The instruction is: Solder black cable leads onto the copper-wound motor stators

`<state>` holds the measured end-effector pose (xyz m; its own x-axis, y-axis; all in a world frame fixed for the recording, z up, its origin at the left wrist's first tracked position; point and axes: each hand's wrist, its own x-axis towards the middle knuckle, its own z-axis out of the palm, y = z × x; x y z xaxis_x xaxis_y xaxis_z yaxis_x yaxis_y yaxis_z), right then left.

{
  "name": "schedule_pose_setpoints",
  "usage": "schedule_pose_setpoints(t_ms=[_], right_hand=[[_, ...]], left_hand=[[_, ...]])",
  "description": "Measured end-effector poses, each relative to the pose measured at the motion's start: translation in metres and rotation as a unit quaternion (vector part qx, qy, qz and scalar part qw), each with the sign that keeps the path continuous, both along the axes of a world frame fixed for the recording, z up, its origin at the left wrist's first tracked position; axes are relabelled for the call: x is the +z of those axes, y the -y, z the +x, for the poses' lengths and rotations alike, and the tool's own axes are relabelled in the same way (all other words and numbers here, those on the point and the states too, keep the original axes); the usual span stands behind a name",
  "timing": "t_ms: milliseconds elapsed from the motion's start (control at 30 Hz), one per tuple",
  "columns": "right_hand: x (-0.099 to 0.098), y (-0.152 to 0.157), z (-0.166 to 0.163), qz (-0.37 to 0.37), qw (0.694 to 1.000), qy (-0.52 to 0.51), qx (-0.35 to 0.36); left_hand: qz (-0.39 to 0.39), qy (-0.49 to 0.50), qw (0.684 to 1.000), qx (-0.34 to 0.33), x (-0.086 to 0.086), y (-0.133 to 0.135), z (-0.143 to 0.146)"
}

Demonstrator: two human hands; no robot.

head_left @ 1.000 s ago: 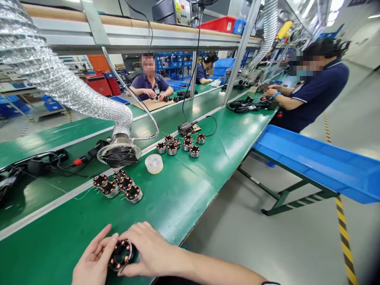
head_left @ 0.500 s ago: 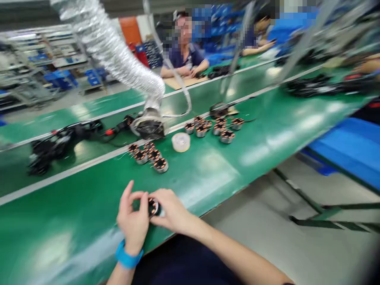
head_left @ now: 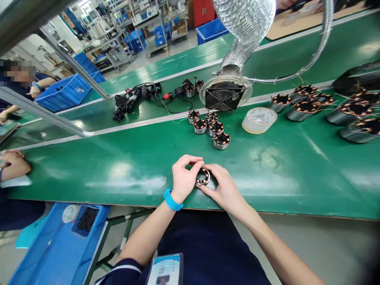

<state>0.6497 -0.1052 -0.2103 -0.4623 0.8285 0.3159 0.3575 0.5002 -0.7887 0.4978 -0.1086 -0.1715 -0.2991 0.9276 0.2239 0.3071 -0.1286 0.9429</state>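
Note:
A motor stator (head_left: 207, 181), a metal ring with copper coils inside, is held between my two hands just above the near part of the green bench. My right hand (head_left: 223, 188) grips its right side, thumb below and fingers on top. On its upper left, the thumb and fingertips of my left hand (head_left: 185, 178) are pinched together at the rim; whether a wire is between them is too small to make out. Beyond my hands stands a group of several similar stators (head_left: 221, 141). More stators (head_left: 301, 111) stand at the right, past a roll of clear tape (head_left: 259, 121).
A fume fan (head_left: 225, 97) on a silver duct (head_left: 246, 23) hangs over the bench's back rail. Black cables (head_left: 130, 101) lie behind the rail. A co-worker's hands (head_left: 13, 160) rest at the far left. A blue bin (head_left: 59, 245) stands below, left.
My view has swung left and down, so the bench things appear further right. Both hands stay at the stator, which now shows its ring face more fully.

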Motion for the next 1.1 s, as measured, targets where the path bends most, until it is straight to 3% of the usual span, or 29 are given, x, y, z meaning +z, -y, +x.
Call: schedule_pose_setpoints(t_ms=[167,267,467,700,833,900,1033,1100], right_hand=[[-0.001,-0.001,0.0,-0.004,1.0,0.001,-0.003],[-0.001,0.0,0.001,-0.003,1.0,0.005,-0.001],[0.0,0.0,0.002,-0.007,1.0,0.0,-0.005],[-0.002,0.0,0.002,0.006,1.0,0.005,-0.008],[-0.002,0.001,0.002,0.008,1.0,0.007,-0.01],[-0.003,0.001,0.002,0.008,1.0,0.011,-0.013],[-0.006,-0.003,0.004,0.014,1.0,0.013,-0.019],[-0.009,-0.003,0.005,0.019,1.0,0.003,-0.012]], left_hand=[[0.048,-0.028,0.998,0.026,0.0,0.002,0.001],[0.028,0.0,1.0,0.013,0.004,0.006,-0.009],[-0.058,-0.06,0.996,0.002,0.007,0.026,-0.024],[0.037,-0.092,0.992,0.074,0.006,0.031,-0.016],[0.063,-0.038,0.985,0.154,0.01,0.027,-0.021],[0.037,-0.025,0.99,0.135,0.01,0.026,-0.022],[-0.056,-0.052,0.997,0.032,0.005,0.027,-0.02],[-0.063,-0.061,0.996,0.025,0.003,0.03,-0.017]])
